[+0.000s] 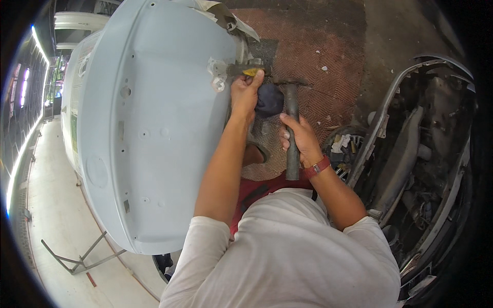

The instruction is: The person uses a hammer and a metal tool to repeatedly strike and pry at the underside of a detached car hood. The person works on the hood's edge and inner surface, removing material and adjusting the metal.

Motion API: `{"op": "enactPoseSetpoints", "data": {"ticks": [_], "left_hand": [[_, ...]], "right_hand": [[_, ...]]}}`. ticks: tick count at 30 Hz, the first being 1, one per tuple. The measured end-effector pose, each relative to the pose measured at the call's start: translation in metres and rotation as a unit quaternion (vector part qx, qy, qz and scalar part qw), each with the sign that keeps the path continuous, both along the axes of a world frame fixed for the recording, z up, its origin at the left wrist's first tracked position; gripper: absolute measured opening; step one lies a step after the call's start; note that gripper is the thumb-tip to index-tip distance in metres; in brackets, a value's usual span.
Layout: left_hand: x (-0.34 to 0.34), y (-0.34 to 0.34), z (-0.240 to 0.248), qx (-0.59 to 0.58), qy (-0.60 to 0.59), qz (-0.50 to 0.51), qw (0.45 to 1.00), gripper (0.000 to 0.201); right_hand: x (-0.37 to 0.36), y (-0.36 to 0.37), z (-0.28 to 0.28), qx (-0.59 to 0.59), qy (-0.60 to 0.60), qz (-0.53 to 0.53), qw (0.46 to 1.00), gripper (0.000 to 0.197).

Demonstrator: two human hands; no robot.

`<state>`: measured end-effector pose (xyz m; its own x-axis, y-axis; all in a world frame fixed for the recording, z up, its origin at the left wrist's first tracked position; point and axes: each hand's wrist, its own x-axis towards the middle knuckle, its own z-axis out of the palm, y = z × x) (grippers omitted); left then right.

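Gripping a hammer (292, 134) around the middle of its dark handle, the right hand (299, 139) is holding it upright over the red patterned floor (334, 56), with the metal head pointing away from the body and the butt end hanging down toward the lap. The left hand (246, 93) is reaching forward to the edge of a big pale blue car panel (154, 123), its fingers closed around a dark bar-like tool (245, 69) with a yellowish bit at the thumb; what the tool is exactly cannot be told. The hammer is looking worn, grey and dull, with a straight shaft. It is probably heavy at the head and stiff, so a hold lower on the handle would likely give more swing, while the present mid-handle hold seems suited to short, controlled taps. The panel is resting on a thin metal stand (77, 256), smooth and primer-coloured, dotted with small holes. To the right, a stripped car body (426, 154) is standing open.
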<state>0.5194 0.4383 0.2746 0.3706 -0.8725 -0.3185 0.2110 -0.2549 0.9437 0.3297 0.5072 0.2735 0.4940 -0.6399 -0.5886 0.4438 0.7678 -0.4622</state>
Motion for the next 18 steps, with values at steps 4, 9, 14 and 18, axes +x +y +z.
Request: {"op": "enactPoseSetpoints", "data": {"ticks": [4,9,14,18], "left_hand": [[0.000,-0.005,-0.002,0.000,0.010,-0.003,1.000,0.047],[-0.005,0.002,0.005,-0.005,0.072,-0.012,0.997,0.052],[-0.009,-0.004,0.006,-0.018,0.078,-0.016,0.997,0.051],[-0.004,-0.005,0.006,-0.006,0.069,-0.008,0.998,0.048]], "right_hand": [[0.010,0.007,0.001,0.029,-0.016,-0.181,0.983,0.022],[0.003,-0.005,0.008,0.015,0.009,-0.300,0.954,0.023],[0.017,-0.008,0.018,-0.014,0.017,-0.258,0.966,0.019],[0.000,-0.013,0.020,-0.033,-0.002,-0.065,0.997,0.019]]}}
